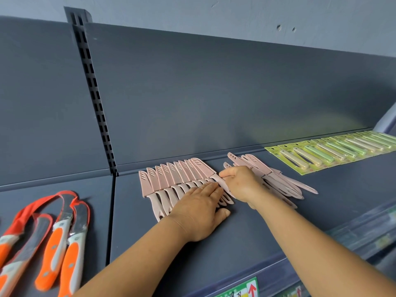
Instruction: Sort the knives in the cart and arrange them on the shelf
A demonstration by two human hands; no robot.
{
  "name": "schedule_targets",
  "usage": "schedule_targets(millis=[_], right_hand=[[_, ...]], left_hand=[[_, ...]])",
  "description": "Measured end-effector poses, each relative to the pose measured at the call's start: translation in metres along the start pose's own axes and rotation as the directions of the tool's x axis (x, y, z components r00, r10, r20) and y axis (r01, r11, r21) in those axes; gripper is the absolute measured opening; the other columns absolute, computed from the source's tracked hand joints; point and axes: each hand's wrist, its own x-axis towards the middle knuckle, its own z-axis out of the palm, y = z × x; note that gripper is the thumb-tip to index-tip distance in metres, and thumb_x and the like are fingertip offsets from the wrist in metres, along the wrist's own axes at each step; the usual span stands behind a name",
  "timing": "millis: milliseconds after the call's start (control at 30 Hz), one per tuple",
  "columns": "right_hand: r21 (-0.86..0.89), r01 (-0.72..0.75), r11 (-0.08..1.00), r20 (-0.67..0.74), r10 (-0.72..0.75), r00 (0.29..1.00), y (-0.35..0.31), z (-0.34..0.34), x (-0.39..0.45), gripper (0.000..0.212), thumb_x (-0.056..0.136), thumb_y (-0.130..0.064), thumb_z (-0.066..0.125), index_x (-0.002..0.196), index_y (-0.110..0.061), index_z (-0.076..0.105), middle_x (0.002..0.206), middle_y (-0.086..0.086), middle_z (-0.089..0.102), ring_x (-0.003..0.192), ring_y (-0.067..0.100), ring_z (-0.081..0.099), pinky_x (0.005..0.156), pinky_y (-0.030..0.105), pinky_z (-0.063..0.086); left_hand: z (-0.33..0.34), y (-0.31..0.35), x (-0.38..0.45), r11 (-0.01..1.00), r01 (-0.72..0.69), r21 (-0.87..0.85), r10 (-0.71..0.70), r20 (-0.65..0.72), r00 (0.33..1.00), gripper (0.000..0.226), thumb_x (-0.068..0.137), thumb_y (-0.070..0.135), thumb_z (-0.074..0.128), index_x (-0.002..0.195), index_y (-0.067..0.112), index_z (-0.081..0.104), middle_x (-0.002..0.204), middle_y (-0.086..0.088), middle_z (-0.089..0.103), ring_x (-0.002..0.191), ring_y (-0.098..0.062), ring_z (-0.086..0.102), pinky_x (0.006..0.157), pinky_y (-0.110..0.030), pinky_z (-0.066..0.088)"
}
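Several pink sheathed knives (171, 179) lie in a neat overlapping row on the dark grey shelf (246, 232). My left hand (199, 211) lies flat on their handles, fingers straight. My right hand (240, 183) pinches the handle of the rightmost pink knife (203, 168) in that row, thumb and fingers curled around it. Behind and to the right of that hand sits a loose pile of pink knives (278, 179), partly hidden by my wrist.
Orange-and-white handled knives (57, 243) lie on the neighbouring shelf at the left. A row of yellow-green carded knives (334, 150) runs along the back right. A slotted upright (94, 93) divides the back panels. Price-tag rail (321, 254) edges the shelf front.
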Motion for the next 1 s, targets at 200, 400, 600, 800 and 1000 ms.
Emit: schedule_targets(millis=[200,400,600,800,1000], right_hand=[[-0.218,0.100,0.971,0.039,-0.094,0.995,0.001,-0.002,-0.012,0.033,0.097,-0.016,0.042,0.119,-0.026,0.065,0.118,0.002,0.066,0.105,0.022,0.060,0.088,0.026,0.048],[-0.261,0.229,0.938,0.123,-0.203,0.971,0.010,-0.002,-0.020,0.038,0.099,-0.015,0.038,0.128,-0.028,0.059,0.132,-0.004,0.050,0.122,0.017,0.048,0.103,0.026,0.038],[-0.588,0.080,0.805,-0.031,-0.121,0.992,0.023,-0.030,-0.029,0.032,0.095,-0.012,0.043,0.125,-0.016,0.054,0.128,0.007,0.050,0.117,0.027,0.046,0.094,0.032,0.040],[-0.609,0.165,0.776,0.071,-0.153,0.986,0.038,-0.032,-0.030,0.030,0.097,-0.014,0.043,0.125,-0.016,0.054,0.132,0.002,0.044,0.121,0.025,0.039,0.101,0.034,0.038],[-0.643,0.129,0.755,0.012,-0.159,0.987,0.031,-0.026,-0.024,0.025,0.091,-0.004,0.047,0.111,-0.015,0.058,0.112,0.007,0.053,0.104,0.029,0.053,0.073,0.031,0.042]], left_hand=[[0.002,-0.001,0.000,1.000,-0.001,-0.002,0.001,-0.006,1.000,0.066,0.099,0.050,0.030,0.153,0.019,0.010,0.160,-0.001,0.007,0.147,-0.016,0.005,0.120,-0.030,0.003],[-0.002,0.001,0.001,1.000,-0.008,0.017,0.008,-0.005,1.000,0.066,0.099,0.050,0.030,0.153,0.019,0.010,0.160,0.000,0.007,0.147,-0.016,0.007,0.119,-0.029,0.003],[-0.008,0.006,0.004,0.997,-0.041,0.059,0.040,0.014,0.999,0.066,0.099,0.051,0.029,0.153,0.020,0.007,0.161,0.001,0.002,0.147,-0.016,0.004,0.119,-0.030,0.001],[-0.008,0.014,0.015,0.996,-0.046,0.071,0.043,0.042,0.998,0.064,0.099,0.050,0.030,0.152,0.019,0.014,0.160,0.001,0.007,0.147,-0.016,0.007,0.117,-0.030,0.001],[-0.001,0.011,0.014,0.997,-0.042,0.058,0.040,0.028,0.999,0.064,0.099,0.050,0.029,0.152,0.018,0.012,0.160,0.000,0.006,0.147,-0.015,0.007,0.118,-0.030,0.003]])
